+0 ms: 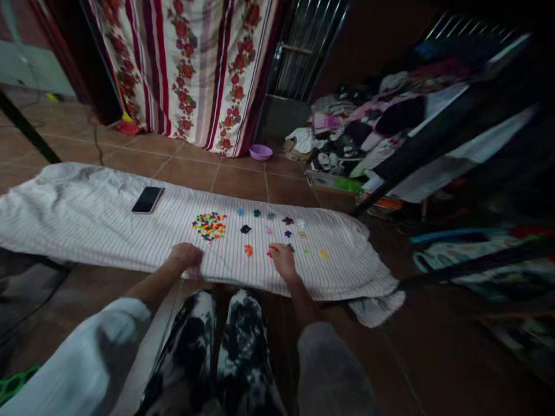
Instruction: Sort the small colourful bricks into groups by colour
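Right fingers (276, 249) nearly meet at red pieces (269, 254), grip unclear; left fingers (194, 254) curl, contents hidden, near the mixed pile (209, 226). Single-colour heaps (245, 229) lie apart around the right ones, perhaps to avoid mixing.

Bright beads (210, 226), striped cloth (99, 222)
The beads are red, yellow, green, orange and white; the small piles (245, 229) include black, light blue, dark green, pink, orange and yellow. The cloth is white, striped pink and grey-green; the curtain (208, 69) pale with red roses and dark red bands; the bowl (261, 152) purple; the trousers (241, 329) blotched black and white.
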Available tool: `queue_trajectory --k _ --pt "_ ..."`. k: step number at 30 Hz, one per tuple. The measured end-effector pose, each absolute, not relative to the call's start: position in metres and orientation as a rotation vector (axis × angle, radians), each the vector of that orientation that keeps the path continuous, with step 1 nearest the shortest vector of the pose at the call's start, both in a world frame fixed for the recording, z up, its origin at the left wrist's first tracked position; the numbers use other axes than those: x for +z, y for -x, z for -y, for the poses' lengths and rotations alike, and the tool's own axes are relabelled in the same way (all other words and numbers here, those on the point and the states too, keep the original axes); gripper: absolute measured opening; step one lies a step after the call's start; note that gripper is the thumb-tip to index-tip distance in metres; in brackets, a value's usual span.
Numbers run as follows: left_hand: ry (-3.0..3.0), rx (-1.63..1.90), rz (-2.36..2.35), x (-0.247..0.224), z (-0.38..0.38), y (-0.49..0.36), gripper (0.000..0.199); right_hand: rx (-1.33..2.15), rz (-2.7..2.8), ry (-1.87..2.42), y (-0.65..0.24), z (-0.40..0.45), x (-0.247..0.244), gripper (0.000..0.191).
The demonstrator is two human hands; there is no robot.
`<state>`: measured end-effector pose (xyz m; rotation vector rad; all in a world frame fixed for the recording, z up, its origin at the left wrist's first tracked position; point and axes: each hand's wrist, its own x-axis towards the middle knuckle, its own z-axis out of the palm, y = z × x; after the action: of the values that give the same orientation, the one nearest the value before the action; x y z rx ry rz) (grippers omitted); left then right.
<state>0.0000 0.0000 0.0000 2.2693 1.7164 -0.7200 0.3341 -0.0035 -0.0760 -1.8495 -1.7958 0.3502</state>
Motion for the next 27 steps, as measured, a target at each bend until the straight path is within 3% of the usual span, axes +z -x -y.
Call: queue_trajectory --k 22,27 --pt "-2.279 -0.728 -1.720 -0.008 -0.004 0.003 0.029 0.222 2.006 1.710 -0.333 0.016 -0.094 0.031" --pt "-2.278 -0.714 -1.732 -0.004 -0.002 0.002 0.029 0.266 2.010 1.708 -0.332 0.013 -0.092 0.025"
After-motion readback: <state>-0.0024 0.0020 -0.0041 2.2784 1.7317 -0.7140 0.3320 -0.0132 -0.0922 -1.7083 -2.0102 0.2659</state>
